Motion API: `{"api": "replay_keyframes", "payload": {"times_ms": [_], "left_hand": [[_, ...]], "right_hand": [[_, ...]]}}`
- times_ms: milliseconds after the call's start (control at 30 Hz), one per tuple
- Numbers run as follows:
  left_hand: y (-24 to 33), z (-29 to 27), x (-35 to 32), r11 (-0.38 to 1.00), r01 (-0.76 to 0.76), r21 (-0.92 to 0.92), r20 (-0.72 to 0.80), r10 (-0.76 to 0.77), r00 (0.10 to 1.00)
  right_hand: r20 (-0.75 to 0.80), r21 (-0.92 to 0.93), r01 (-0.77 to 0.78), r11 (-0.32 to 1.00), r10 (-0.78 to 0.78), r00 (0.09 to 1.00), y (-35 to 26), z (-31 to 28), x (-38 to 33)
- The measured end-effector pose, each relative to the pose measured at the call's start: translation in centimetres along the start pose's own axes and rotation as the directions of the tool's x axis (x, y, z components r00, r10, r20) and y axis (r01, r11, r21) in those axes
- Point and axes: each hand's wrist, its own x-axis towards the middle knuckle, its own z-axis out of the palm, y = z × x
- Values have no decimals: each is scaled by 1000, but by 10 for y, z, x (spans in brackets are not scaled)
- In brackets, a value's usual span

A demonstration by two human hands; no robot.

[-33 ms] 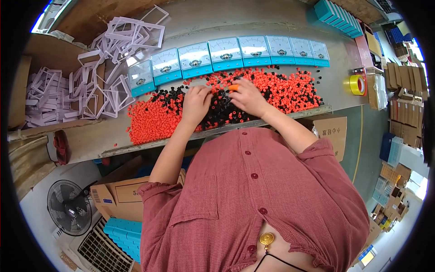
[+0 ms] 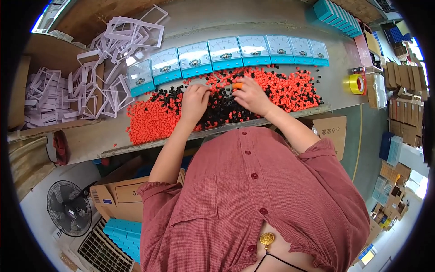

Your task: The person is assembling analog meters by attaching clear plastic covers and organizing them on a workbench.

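Note:
Both hands are over a wide heap of small plastic caps, mostly red (image 2: 154, 119) with black ones (image 2: 219, 108) mixed in. My left hand (image 2: 195, 102) rests on the heap left of its middle, fingers bent together at the tips. Anything pinched there is too small and hidden to make out. To its right, my right hand (image 2: 253, 96) reaches over the black caps with its fingers bent and somewhat apart, nothing visible in them. An orange cover (image 2: 238, 85) sits on one of its fingers. Behind the heap stands a row of several turquoise-based analog panel meters (image 2: 225, 50).
White plastic frames (image 2: 129, 36) pile up at the left, some inside a cardboard box (image 2: 18, 90). Turquoise cases (image 2: 337, 18) stand at the back right, and a yellow tape roll (image 2: 355, 85) is near the right edge. A wooden strip (image 2: 290, 115) borders the bench front.
My right hand has shifted slightly right, and its fingers have spread a little. My left hand has drawn slightly left. The meters stay where they were.

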Motion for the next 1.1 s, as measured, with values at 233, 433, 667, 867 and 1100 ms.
{"api": "replay_keyframes", "payload": {"times_ms": [233, 433, 667, 867, 1100], "left_hand": [[6, 24, 40, 979, -104, 176, 17, 102, 995], [5, 40, 45, 924, -181, 336, 165, 131, 978], [13, 34, 43, 967, -46, 252, 156, 6, 988], [8, 31, 51, 998, 20, 59, -119, -13, 993], [7, 27, 72, 981, 13, 195, -62, 0, 998]], "right_hand": [[-226, 1, -214, 977, 208, 952, 6, -18, 13], [-253, -137, -313, 940, 273, 928, 18, -10, 34], [-121, -295, -241, 925, 214, 969, 15, 13, 47], [-229, -113, -363, 925, 331, 915, 8, 0, 43], [-353, -53, -525, 850, 476, 806, 41, -29, 33]]}}
